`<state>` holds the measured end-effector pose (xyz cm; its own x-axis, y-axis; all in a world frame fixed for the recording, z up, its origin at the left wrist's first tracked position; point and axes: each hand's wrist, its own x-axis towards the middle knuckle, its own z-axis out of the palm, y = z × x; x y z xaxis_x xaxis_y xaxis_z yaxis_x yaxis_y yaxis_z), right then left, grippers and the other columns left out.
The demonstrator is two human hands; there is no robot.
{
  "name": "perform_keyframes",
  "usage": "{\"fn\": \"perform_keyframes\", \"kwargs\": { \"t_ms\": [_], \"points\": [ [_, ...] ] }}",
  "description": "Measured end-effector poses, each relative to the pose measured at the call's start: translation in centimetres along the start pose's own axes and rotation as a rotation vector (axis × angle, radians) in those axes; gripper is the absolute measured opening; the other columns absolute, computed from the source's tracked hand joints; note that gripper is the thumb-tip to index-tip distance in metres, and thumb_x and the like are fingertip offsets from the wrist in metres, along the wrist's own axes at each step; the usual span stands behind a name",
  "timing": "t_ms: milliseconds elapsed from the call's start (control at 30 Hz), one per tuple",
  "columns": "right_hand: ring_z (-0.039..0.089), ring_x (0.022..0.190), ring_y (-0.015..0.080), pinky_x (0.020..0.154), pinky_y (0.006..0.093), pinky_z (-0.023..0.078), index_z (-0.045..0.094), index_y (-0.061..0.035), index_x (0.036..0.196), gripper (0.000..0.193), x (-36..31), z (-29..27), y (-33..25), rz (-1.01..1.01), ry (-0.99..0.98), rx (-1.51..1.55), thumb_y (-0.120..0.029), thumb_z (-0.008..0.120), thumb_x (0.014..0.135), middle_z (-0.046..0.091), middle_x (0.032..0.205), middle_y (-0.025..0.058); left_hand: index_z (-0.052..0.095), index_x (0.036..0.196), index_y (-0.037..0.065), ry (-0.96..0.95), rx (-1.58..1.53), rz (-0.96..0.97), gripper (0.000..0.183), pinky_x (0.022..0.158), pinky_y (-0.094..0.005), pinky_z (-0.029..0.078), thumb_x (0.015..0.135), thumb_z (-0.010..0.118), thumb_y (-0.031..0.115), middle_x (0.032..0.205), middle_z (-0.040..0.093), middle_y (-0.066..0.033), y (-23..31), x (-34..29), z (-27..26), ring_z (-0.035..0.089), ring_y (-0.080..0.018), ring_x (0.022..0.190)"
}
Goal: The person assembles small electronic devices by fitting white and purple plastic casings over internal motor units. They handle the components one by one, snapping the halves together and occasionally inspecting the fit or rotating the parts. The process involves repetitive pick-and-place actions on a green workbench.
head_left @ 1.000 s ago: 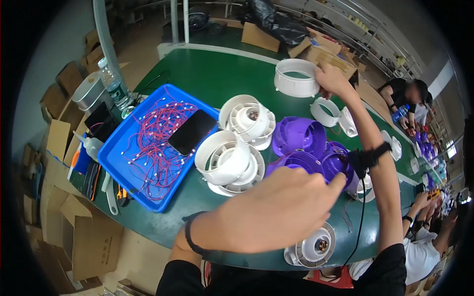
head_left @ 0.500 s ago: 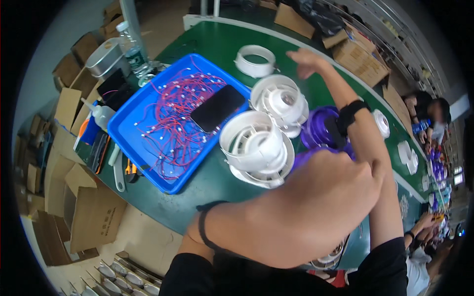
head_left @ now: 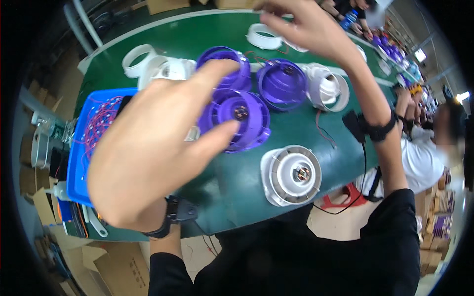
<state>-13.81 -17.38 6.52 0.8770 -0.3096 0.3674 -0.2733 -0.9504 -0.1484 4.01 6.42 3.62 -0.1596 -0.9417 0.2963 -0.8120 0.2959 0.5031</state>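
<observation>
Hovering unclenched are left hand (head_left: pixel 148 138), by three purple housings (head_left: pixel 282 89), and right hand (head_left: pixel 313 32), by one white ring (head_left: pixel 264 43).

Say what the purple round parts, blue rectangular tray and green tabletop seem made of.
Purple round parts: probably glossy moulded plastic, from bright highlights and thin walls. Blue rectangular tray: likely smooth plastic, evenly coloured. Green tabletop: smooth with soft sheen; laminate or rubber, unclear.

The housings (head_left: pixel 252 114) are purple, the tabletop (head_left: pixel 222 182) green
</observation>
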Motion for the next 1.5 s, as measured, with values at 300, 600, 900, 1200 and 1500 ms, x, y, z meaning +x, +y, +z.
{"fn": "perform_keyframes", "kwargs": {
  "t_ms": [300,600,900,1200,1500],
  "points": [
    [0.043,0.138,0.0484,0.107,0.0589,0.044,0.035,-0.0266,0.159,0.103,-21.4,5.2,-9.2,0.159,-0.44,0.247,-0.058,0.083,0.073,0.037,0.155,0.0257,0.052,0.147,0.009,-0.05,-0.036,-0.111,0.064,0.074,-0.0367,0.058,0.086,0.071,0.018,0.1,0.072,-0.0214,0.6,-1.0,-0.6,0.073,-0.0296,0.09],
    [0.038,0.139,0.0547,0.091,0.0614,0.056,0.03,-0.0287,0.161,0.117,-20.9,8.1,-10.8,0.183,-0.459,0.151,-0.057,0.089,0.063,0.03,0.159,0.0273,0.05,0.143,0.002,-0.146,0.009,0.027,0.061,0.089,-0.0453,0.056,0.088,0.073,0.016,0.116,0.07,-0.0259,2.1,-1.2,-0.6,0.07,-0.0407,0.106],
    [0.051,0.133,0.0388,0.11,0.0455,0.044,0.041,-0.0073,0.15,0.108,-17.1,2.9,-9.5,0.38,-0.213,0.466,-0.037,0.092,0.059,0.05,0.143,0.0231,0.048,0.148,0.007,0.148,-0.063,-0.059,0.066,0.083,-0.0397,0.057,0.088,0.075,0.017,0.111,0.072,-0.0224,0.7,-5.3,-4.3,0.073,-0.0318,0.098],
    [0.06,0.126,0.0418,0.107,0.0467,0.047,0.043,0.0005,0.148,0.11,3.7,1.1,-2.3,0.127,0.071,0.154,-0.061,0.081,0.066,0.059,0.137,0.0292,0.049,0.149,0.006,0.286,-0.14,-0.388,0.067,0.087,-0.0361,0.055,0.087,0.069,0.022,0.113,0.07,-0.0211,-0.8,-7.8,-6.7,0.071,-0.0259,0.101],
    [0.058,0.129,0.0415,0.107,0.0483,0.048,0.045,-0.0016,0.147,0.125,20.8,16.7,9.5,0.4,-0.254,-0.19,-0.077,0.078,0.054,0.059,0.139,0.0284,0.043,0.152,0.0,0.454,-0.253,-0.487,0.086,0.09,-0.0316,0.05,0.079,0.07,0.037,0.115,0.071,-0.0188,-0.9,-11.1,-8.7,0.069,-0.0239,0.103]
  ]
}}
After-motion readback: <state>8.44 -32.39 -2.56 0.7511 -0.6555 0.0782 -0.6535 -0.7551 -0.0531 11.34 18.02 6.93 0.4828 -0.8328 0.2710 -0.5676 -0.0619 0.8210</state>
